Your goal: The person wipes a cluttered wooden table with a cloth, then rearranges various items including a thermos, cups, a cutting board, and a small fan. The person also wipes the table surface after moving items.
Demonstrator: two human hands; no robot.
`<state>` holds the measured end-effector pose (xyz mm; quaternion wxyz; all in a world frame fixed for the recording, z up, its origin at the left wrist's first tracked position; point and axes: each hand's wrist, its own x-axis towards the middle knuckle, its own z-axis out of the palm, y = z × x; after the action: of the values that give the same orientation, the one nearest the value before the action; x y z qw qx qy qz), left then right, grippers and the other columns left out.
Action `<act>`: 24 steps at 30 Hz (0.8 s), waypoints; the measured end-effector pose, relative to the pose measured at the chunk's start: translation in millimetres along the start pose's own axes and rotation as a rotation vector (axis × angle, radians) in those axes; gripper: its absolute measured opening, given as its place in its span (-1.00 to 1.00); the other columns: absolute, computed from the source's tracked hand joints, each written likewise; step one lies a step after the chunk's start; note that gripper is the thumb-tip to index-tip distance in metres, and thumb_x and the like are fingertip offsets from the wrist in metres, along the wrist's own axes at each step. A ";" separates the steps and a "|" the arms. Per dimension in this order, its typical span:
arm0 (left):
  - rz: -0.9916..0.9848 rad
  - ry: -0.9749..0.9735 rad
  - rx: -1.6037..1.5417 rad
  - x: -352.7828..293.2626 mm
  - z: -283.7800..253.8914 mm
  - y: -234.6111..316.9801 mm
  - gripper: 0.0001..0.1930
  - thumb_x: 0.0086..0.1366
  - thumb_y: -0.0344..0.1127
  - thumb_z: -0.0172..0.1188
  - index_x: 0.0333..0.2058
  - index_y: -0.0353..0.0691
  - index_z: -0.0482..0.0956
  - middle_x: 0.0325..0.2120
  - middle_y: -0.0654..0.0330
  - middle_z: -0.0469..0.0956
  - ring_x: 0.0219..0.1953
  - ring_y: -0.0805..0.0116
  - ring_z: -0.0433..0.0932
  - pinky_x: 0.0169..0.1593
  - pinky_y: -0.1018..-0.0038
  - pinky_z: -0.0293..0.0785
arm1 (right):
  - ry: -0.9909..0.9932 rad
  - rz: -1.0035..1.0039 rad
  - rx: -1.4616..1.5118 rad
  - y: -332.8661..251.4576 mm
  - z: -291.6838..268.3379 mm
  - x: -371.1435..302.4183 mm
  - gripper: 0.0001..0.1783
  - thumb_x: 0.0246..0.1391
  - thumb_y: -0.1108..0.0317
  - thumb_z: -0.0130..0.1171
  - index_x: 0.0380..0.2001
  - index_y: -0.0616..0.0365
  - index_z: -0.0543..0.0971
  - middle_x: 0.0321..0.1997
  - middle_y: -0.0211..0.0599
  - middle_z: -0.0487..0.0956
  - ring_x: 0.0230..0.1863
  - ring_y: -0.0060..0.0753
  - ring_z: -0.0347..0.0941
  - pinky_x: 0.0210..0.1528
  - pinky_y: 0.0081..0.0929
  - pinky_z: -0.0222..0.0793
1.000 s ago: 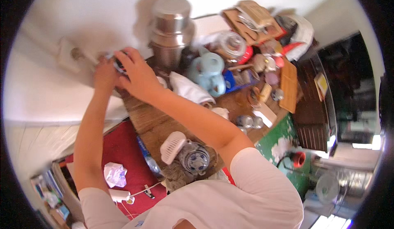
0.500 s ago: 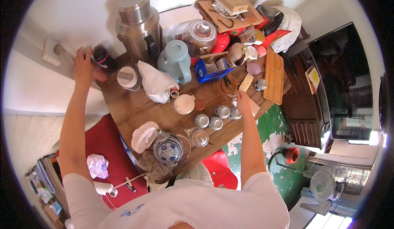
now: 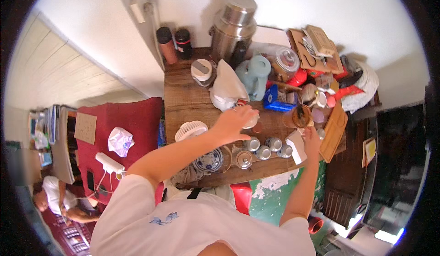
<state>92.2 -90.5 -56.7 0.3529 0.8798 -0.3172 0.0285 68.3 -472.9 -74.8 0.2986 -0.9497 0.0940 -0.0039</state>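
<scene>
My left hand (image 3: 234, 124) reaches over the middle of the wooden table with its fingers apart, above a white round-lidded container (image 3: 250, 121) that it partly covers. At the right, the fingers of my right hand (image 3: 312, 139) are closed at the handle of an amber glass mug (image 3: 299, 117). A white box (image 3: 296, 147) lies just below that hand. Several small silver-topped cups (image 3: 273, 144) stand between my hands, near a lidded glass pot (image 3: 243, 159). A reddish-brown tumbler (image 3: 167, 47) stands by the wall beside a black tumbler (image 3: 183, 45).
A steel thermos (image 3: 233, 29), a blue-green jug (image 3: 253, 77) and a white bag (image 3: 228, 88) crowd the back. A blue box (image 3: 278, 98) is mid-table; a bamboo tray (image 3: 333, 134) lies at the right edge. A small white fan (image 3: 191, 130) sits at front left. Another person (image 3: 59, 198) is at far left.
My left hand has left the reddish-brown tumbler by the wall and moved right over the table's middle. My right hand stays at the glass mug. The view has shifted leftward.
</scene>
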 end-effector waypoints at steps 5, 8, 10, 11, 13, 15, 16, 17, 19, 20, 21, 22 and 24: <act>-0.059 0.041 0.002 8.8 45.7 -20.4 -0.30 -0.12 -0.30 0.46 0.06 -0.14 0.38 -0.15 0.09 0.43 -0.07 0.01 0.48 -0.07 0.18 0.47 | -0.031 -0.099 0.210 -97.7 -73.0 4.9 -0.73 0.34 0.28 -0.07 -0.15 0.29 0.47 -0.30 -0.29 0.53 -0.28 -0.43 0.45 -0.17 -0.51 0.35; -0.052 0.044 -0.082 2.2 15.7 -12.5 -0.31 -0.10 -0.32 0.45 0.06 -0.14 0.38 -0.11 0.07 0.44 -0.03 0.03 0.48 -0.06 0.18 0.49 | -0.057 -0.216 0.356 -178.3 -81.6 8.9 -0.75 0.35 0.30 -0.07 -0.18 0.31 0.47 -0.30 -0.37 0.51 -0.27 -0.56 0.41 -0.18 -0.57 0.34; -0.081 0.067 -0.167 -7.5 -36.8 0.9 -0.33 -0.08 -0.32 0.44 0.06 -0.15 0.38 -0.05 0.06 0.43 -0.02 0.02 0.50 -0.03 0.19 0.50 | -0.067 -0.284 0.423 -214.6 -69.2 20.2 -0.78 0.33 0.34 -0.04 -0.20 0.30 0.47 -0.34 -0.38 0.51 -0.30 -0.57 0.40 -0.20 -0.58 0.34; -0.106 0.064 -0.186 -13.2 -67.0 6.4 -0.33 -0.08 -0.31 0.44 0.06 -0.16 0.38 -0.04 0.06 0.43 -0.02 0.01 0.50 -0.02 0.19 0.50 | -0.063 -0.323 0.448 -234.7 -57.9 27.0 -0.79 0.33 0.34 -0.04 -0.20 0.29 0.48 -0.35 -0.39 0.51 -0.31 -0.57 0.39 -0.20 -0.59 0.34; -0.153 0.119 -0.125 -29.5 -124.6 9.2 -0.34 -0.07 -0.31 0.44 0.06 -0.15 0.38 -0.02 0.05 0.43 -0.03 -0.02 0.51 -0.01 0.20 0.50 | -0.061 -0.394 0.474 -276.5 -26.8 42.5 -0.77 0.32 0.33 -0.03 -0.21 0.29 0.49 -0.39 -0.39 0.51 -0.34 -0.57 0.40 -0.22 -0.59 0.35; -0.170 0.230 0.016 -44.3 -171.3 -0.1 -0.35 -0.06 -0.32 0.43 0.06 -0.13 0.39 0.00 0.05 0.42 -0.05 -0.04 0.52 0.00 0.20 0.50 | -0.048 -0.435 0.435 -306.5 8.5 62.0 -0.72 0.30 0.27 0.01 -0.21 0.32 0.52 -0.43 -0.36 0.54 -0.37 -0.56 0.43 -0.25 -0.57 0.36; -0.234 0.275 0.034 -51.7 -183.8 -14.4 -0.36 -0.06 -0.33 0.43 0.05 -0.12 0.39 0.00 0.04 0.42 -0.05 -0.04 0.52 -0.01 0.19 0.51 | -0.045 -0.446 0.401 -316.6 29.7 72.7 -0.70 0.29 0.25 0.03 -0.22 0.33 0.54 -0.44 -0.33 0.56 -0.37 -0.55 0.46 -0.26 -0.55 0.37; -0.307 0.321 0.057 -60.6 -195.8 -30.6 -0.36 -0.06 -0.34 0.43 0.05 -0.11 0.39 0.01 0.04 0.42 -0.05 -0.05 0.52 -0.01 0.19 0.51 | -0.061 -0.415 0.425 -336.2 51.8 77.8 -0.69 0.28 0.23 0.05 -0.23 0.33 0.55 -0.44 -0.28 0.59 -0.37 -0.53 0.48 -0.27 -0.53 0.38; -0.370 0.415 0.097 -70.2 -213.0 -62.5 -0.38 -0.05 -0.37 0.41 0.03 -0.11 0.38 -0.02 0.06 0.42 -0.07 -0.04 0.52 -0.04 0.20 0.51 | -0.085 -0.367 0.417 -368.4 95.0 93.9 -0.67 0.25 0.20 0.06 -0.23 0.30 0.57 -0.40 -0.17 0.63 -0.34 -0.40 0.54 -0.25 -0.44 0.41; -0.354 0.461 0.104 -71.0 -214.1 -83.0 -0.40 -0.04 -0.39 0.39 0.02 -0.12 0.38 -0.05 0.08 0.42 -0.09 -0.03 0.52 -0.06 0.20 0.52 | -0.086 -0.345 0.377 -373.9 117.2 104.7 -0.67 0.25 0.18 0.06 -0.23 0.28 0.58 -0.36 -0.12 0.64 -0.32 -0.29 0.57 -0.23 -0.37 0.42; -0.332 0.506 0.109 -69.0 -212.6 -101.1 -0.42 -0.04 -0.41 0.38 0.00 -0.14 0.37 -0.08 0.10 0.42 -0.11 -0.01 0.52 -0.08 0.21 0.52 | -0.033 -0.341 0.286 -375.2 138.8 114.3 -0.65 0.24 0.15 0.06 -0.23 0.26 0.59 -0.34 -0.08 0.64 -0.28 -0.16 0.57 -0.20 -0.28 0.42; -0.341 0.484 0.107 -65.2 -209.7 -115.0 -0.42 -0.04 -0.42 0.38 0.00 -0.14 0.37 -0.08 0.09 0.41 -0.10 -0.01 0.52 -0.08 0.21 0.52 | 0.021 -0.338 0.196 -375.4 158.4 124.5 -0.64 0.23 0.12 0.06 -0.23 0.24 0.59 -0.32 -0.03 0.64 -0.24 -0.03 0.57 -0.18 -0.20 0.42; -0.370 0.442 0.103 -62.1 -203.5 -139.1 -0.41 -0.04 -0.43 0.38 0.00 -0.14 0.37 -0.08 0.09 0.41 -0.10 -0.02 0.52 -0.08 0.21 0.52 | 0.066 -0.323 0.080 -381.3 185.5 132.5 -0.58 0.25 0.08 0.05 -0.24 0.29 0.59 -0.39 -0.13 0.65 -0.30 -0.25 0.60 -0.24 -0.32 0.44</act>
<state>158.4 149.5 -5.1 0.3677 0.9118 -0.0647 0.1707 277.4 -85.2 -17.1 0.3285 -0.9392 -0.0502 -0.0869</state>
